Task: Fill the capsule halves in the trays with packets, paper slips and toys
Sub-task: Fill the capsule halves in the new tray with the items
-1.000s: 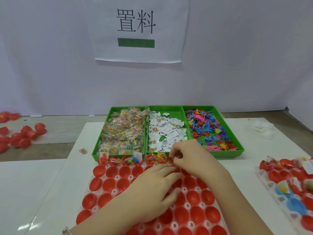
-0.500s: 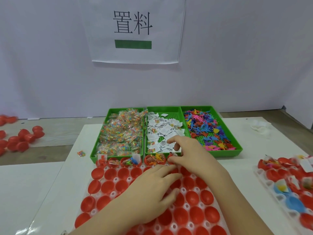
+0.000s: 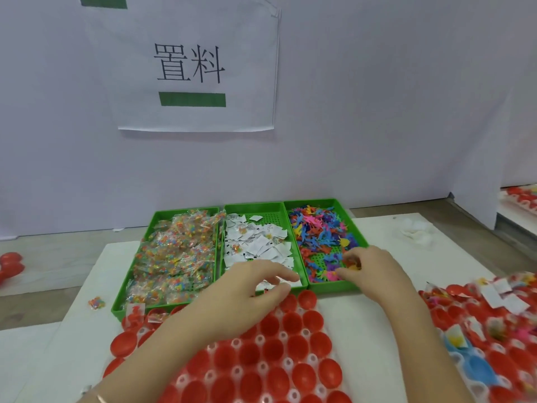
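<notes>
I see my left hand [image 3: 247,292], fingers loose, hiding the near edge of the slip tray [image 3: 252,205]. My right hand [image 3: 377,271] curls among toys [image 3: 313,231], grip unclear. White table [image 3: 436,257], papered wall [image 3: 377,112].

Only one view is given, from a wide-angle camera worn on the person's head. It looks forward and down over the white desk [image 3: 453,257] and faces a pale wall [image 3: 392,112], which takes the upper half of the picture together with a paper sign [image 3: 191,68]. The camera is near to the work. Both forearms come in from the bottom edge, and the left grip [image 3: 247,292] and right grip [image 3: 374,269] lie at about two thirds of the height. The green trays [image 3: 325,286], one with toys [image 3: 316,228], stand in the middle. The capsule tray [image 3: 312,357] is cut by the bottom edge, and a second capsule tray [image 3: 476,385] by the right edge.
</notes>
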A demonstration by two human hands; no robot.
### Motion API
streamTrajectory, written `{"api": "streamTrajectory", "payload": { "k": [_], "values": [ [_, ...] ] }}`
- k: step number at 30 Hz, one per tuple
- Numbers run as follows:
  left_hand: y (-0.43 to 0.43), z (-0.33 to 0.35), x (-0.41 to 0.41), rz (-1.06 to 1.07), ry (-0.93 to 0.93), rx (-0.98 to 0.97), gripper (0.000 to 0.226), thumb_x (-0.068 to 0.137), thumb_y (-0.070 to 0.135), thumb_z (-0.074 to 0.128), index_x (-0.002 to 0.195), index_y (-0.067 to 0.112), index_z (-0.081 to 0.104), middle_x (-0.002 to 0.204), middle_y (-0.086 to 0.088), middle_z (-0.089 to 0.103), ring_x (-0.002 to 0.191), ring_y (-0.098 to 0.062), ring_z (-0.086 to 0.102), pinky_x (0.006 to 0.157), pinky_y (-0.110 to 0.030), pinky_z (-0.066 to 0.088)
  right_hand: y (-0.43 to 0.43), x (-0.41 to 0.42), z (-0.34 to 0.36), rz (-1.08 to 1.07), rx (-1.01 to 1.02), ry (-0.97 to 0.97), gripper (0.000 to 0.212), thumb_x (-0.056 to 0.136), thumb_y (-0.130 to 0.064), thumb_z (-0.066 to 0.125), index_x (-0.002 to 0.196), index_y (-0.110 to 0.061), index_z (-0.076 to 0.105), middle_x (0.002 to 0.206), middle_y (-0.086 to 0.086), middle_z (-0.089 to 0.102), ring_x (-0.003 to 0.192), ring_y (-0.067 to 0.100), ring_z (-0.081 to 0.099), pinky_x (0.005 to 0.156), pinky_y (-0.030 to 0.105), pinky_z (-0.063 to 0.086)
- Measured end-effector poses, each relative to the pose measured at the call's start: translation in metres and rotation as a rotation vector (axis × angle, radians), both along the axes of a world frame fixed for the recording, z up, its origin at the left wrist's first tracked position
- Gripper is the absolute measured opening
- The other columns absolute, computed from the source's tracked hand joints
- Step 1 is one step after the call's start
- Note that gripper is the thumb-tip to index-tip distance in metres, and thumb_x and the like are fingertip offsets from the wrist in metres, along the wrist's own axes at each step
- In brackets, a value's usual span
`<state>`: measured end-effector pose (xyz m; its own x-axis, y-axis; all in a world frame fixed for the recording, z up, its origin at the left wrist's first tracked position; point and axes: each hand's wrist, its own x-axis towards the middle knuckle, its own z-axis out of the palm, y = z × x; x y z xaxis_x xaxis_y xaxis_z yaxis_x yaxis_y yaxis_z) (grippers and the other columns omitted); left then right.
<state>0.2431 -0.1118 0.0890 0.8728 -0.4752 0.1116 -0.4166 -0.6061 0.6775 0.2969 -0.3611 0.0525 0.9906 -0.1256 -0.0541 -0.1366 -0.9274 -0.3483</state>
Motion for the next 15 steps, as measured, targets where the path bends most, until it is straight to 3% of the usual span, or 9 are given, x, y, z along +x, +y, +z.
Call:
{"api": "streamTrajectory", "payload": {
  "k": [3,5,6,8,11,15],
  "values": [
    [-0.024,-0.002,0.033,0.042,0.024,-0.063,0.022,0.098,0.026,0.051,0.109,0.037,0.066,0.112,0.025,0.063,0.094,0.012,0.057,0.073,-0.007,0.043,0.001,0.006,-0.004,-0.013,0.038,0.013,0.037,0.083,-0.039,0.071,0.117,-0.024,0.068,0.118,0.002,0.065,0.109,0.021,0.057,0.092,0.039,0.05],
    [-0.035,-0.008,0.058,0.094,0.009,0.036,0.025,0.099,0.023,0.048,0.116,0.032,0.065,0.118,0.016,0.062,0.082,0.007,0.058,0.062,-0.011,0.046,0.001,0.008,-0.008,-0.051,0.056,0.013,0.036,0.083,-0.037,0.071,0.117,-0.025,0.068,0.118,0.003,0.066,0.113,0.022,0.055,0.095,0.039,0.049],
    [-0.039,-0.011,0.07,0.124,-0.006,0.116,0.028,0.099,0.021,0.047,0.12,0.029,0.064,0.124,0.012,0.06,0.08,0.004,0.058,0.065,-0.015,0.048,0.0,0.009,-0.01,-0.066,0.056,-0.001,0.039,0.083,-0.038,0.07,0.119,-0.026,0.067,0.118,0.003,0.066,0.115,0.023,0.054,0.096,0.038,0.049],
    [-0.045,-0.013,0.09,0.171,-0.029,0.229,0.031,0.1,0.019,0.046,0.126,0.025,0.061,0.136,0.006,0.055,0.094,-0.011,0.063,0.078,-0.027,0.052,0.001,0.01,-0.014,-0.07,0.002,-0.054,0.044,0.085,-0.042,0.067,0.126,-0.026,0.062,0.121,0.002,0.065,0.116,0.024,0.053,0.095,0.036,0.048],
    [-0.062,-0.015,0.109,0.119,-0.139,0.343,0.029,0.098,0.027,0.052,0.124,0.023,0.064,0.133,0.0,0.057,0.113,-0.02,0.057,0.093,-0.033,0.048,0.008,0.01,-0.018,-0.042,-0.145,-0.119,0.047,0.091,-0.051,0.055,0.136,-0.036,0.052,0.122,0.004,0.057,0.114,0.026,0.051,0.092,0.035,0.042],
    [-0.09,-0.023,0.118,0.118,-0.238,0.727,0.026,0.096,0.026,0.054,0.116,0.013,0.064,0.119,-0.008,0.057,0.109,-0.028,0.055,0.082,-0.038,0.046,0.015,0.01,-0.022,-0.045,-0.184,-0.122,0.039,0.091,-0.057,0.05,0.129,-0.048,0.053,0.119,0.001,0.051,0.116,0.023,0.045,0.092,0.037,0.035]
  ]
}}
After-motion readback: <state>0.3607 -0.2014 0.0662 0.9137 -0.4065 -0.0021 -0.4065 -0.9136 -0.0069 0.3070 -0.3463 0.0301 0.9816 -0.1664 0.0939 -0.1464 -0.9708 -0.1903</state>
